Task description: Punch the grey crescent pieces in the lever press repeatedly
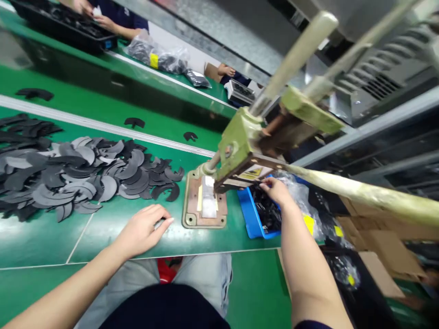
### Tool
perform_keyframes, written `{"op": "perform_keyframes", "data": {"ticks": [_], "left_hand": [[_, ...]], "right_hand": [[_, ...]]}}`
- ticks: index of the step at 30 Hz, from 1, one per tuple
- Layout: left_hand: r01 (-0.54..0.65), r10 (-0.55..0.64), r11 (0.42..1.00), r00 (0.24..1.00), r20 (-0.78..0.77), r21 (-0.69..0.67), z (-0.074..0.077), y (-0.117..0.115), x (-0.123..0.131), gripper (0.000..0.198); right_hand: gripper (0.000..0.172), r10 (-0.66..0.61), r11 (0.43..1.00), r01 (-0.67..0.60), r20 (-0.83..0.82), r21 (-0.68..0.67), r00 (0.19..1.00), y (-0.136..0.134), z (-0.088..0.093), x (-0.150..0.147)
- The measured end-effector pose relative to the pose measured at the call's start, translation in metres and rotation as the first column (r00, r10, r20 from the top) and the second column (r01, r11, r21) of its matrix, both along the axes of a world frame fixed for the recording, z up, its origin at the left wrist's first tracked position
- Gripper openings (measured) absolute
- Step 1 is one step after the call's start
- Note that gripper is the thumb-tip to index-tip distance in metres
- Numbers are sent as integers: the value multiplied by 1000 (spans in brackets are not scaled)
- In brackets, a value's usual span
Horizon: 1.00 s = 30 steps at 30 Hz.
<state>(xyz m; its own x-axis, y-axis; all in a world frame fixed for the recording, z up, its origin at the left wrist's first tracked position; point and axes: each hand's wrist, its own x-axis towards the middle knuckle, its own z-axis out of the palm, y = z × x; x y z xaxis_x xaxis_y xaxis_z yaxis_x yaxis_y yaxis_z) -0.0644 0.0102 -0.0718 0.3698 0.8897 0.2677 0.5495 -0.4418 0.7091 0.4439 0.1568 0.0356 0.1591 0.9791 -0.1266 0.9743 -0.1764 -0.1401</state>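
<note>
My left hand (146, 232) rests on the green worktop with its fingers curled; a greyish spot shows between thumb and forefinger, too small to name. My right hand (277, 191) reaches over the blue bin (247, 214) at the far side of the press, its fingertips pinched together near the bin's back edge. What they hold, if anything, is hidden. Small black parts (267, 212) fill that bin. Between my hands stands a green hand press (236, 141). A pale metal block (208, 201) sits on its base plate (191, 208), below the raised head.
A heap of black and grey curved flat pieces (85, 173) covers the left worktop. A few similar pieces (134, 122) lie on the green strip behind. The press's long lever (360, 187) juts right. Co-workers' hands (103, 20) are across the line, near a black tray (68, 29).
</note>
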Motion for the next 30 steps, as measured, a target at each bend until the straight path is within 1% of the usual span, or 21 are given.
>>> {"op": "perform_keyframes", "data": {"ticks": [2,4,6,8,11,15,18,21,24,26,28,30], "left_hand": [[-7,8,1000,999,-42,29,0,-1,1,26],[-16,20,999,996,-87,52,-1,-3,3,29],[-23,31,998,991,-128,59,-2,-4,3,31],[-33,41,998,987,-157,52,-3,-5,4,32],[-49,55,998,983,-177,42,-5,-7,5,33],[-79,86,996,981,-176,48,-6,-10,6,35],[-117,119,993,982,-143,26,-5,-11,6,35],[-174,172,985,983,-65,-19,-3,-13,8,36],[-204,204,979,978,39,-12,5,-16,19,33],[-169,165,985,979,116,25,18,-21,34,28],[-100,87,993,978,190,61,35,-28,54,22],[-32,12,996,967,254,77,53,-35,76,20]], "right_hand": [[40,-19,996,20,12,-89,1000,-26,-10,6],[43,-18,990,21,20,-142,1000,-45,-20,6],[44,-21,988,25,29,-152,999,-57,-26,1],[43,-33,990,38,33,-134,999,-64,-28,-4],[43,-60,996,60,9,-63,998,-72,-26,-9],[42,-91,992,97,-76,81,993,-83,-19,-9],[40,-112,967,148,-176,206,978,-92,-14,-6],[38,-98,923,203,-311,327,945,-104,-7,-5],[33,-41,871,262,-470,416,882,-118,-2,-13],[34,6,845,311,-589,435,808,-129,-2,-28],[38,58,840,348,-706,416,706,-143,-4,-54],[42,104,861,353,-806,367,583,-160,-11,-90]]}}
